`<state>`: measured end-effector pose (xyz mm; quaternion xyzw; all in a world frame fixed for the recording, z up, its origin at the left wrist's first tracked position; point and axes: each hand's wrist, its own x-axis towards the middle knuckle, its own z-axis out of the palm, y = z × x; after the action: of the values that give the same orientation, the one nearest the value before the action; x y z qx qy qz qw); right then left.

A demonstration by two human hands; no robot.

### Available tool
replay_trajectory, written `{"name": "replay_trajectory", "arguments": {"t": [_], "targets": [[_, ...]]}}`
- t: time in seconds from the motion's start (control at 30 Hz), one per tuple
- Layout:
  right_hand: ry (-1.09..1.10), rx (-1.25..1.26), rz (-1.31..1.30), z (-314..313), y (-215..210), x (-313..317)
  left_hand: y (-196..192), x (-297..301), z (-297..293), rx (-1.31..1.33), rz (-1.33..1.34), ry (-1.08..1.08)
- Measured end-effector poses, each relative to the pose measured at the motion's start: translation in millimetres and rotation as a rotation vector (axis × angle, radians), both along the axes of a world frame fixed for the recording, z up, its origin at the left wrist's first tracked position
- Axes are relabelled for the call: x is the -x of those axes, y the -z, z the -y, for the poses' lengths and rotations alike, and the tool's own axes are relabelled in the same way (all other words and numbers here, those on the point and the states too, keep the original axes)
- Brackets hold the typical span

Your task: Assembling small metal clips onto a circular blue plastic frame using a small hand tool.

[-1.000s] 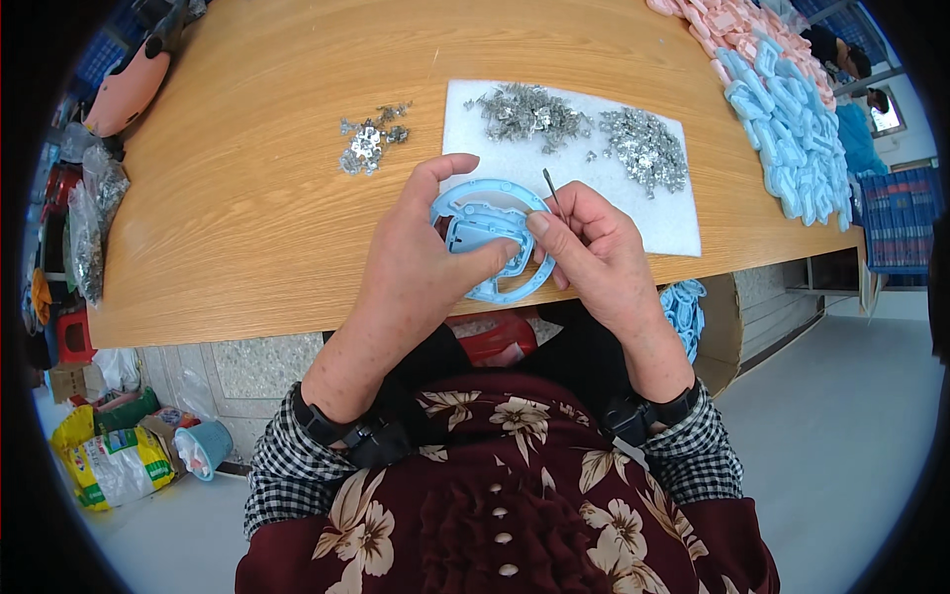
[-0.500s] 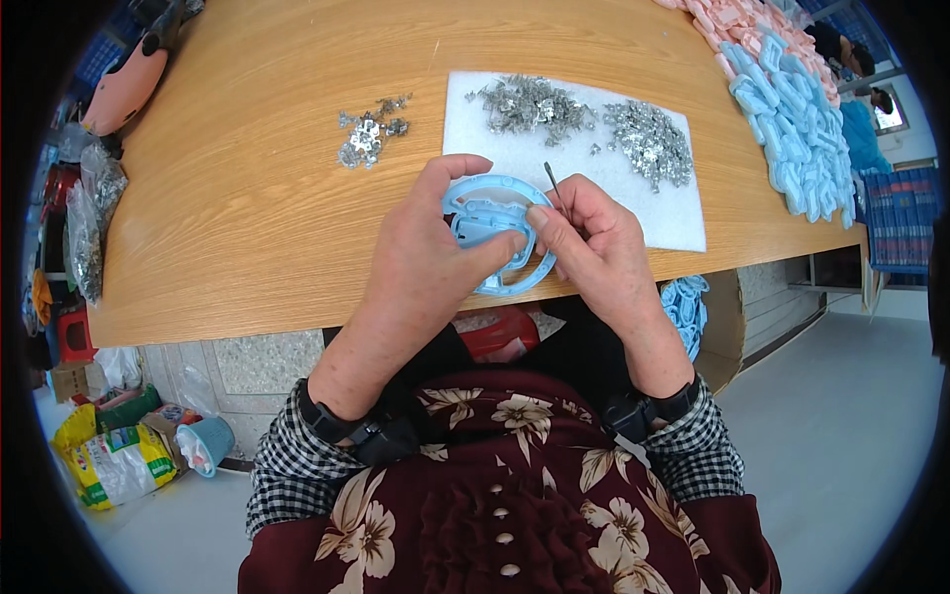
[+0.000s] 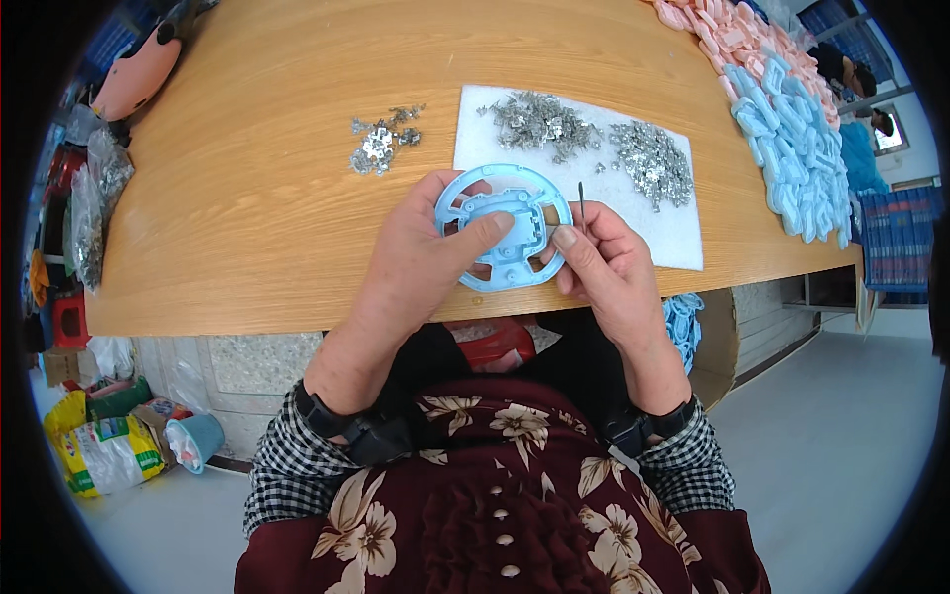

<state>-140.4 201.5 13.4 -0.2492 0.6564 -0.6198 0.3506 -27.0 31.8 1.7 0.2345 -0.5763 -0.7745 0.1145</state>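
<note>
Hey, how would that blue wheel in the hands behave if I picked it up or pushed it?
The blue wheel looks like moulded plastic, so it's probably fairly stiff. The open gaps between its spokes suggest it's light for its size. Its round outline means it might roll if stood on edge.

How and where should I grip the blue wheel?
Take the blue wheel by its outer rim, from the person's left. The rim is a narrow ring with openings inside it, so a hand can likely curl behind while the thumb steadies the middle. The left hand grips it this way, leaving the right side to the right hand and its thin metal tool.
</note>
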Motion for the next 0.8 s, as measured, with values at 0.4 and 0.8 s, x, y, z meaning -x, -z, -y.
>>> {"name": "replay_trajectory", "arguments": {"t": [0.4,0.8], "targets": [[-0.143,-0.114,-0.092,-4.0,-3.9,9.3,-13.1,8.1,18.4,0.264,0.133,0.334],[-0.099,-0.374,-0.931,-6.1,-9.3,6.6,-4.2,10.2,14.6,0.297,0.173,0.285]]}}
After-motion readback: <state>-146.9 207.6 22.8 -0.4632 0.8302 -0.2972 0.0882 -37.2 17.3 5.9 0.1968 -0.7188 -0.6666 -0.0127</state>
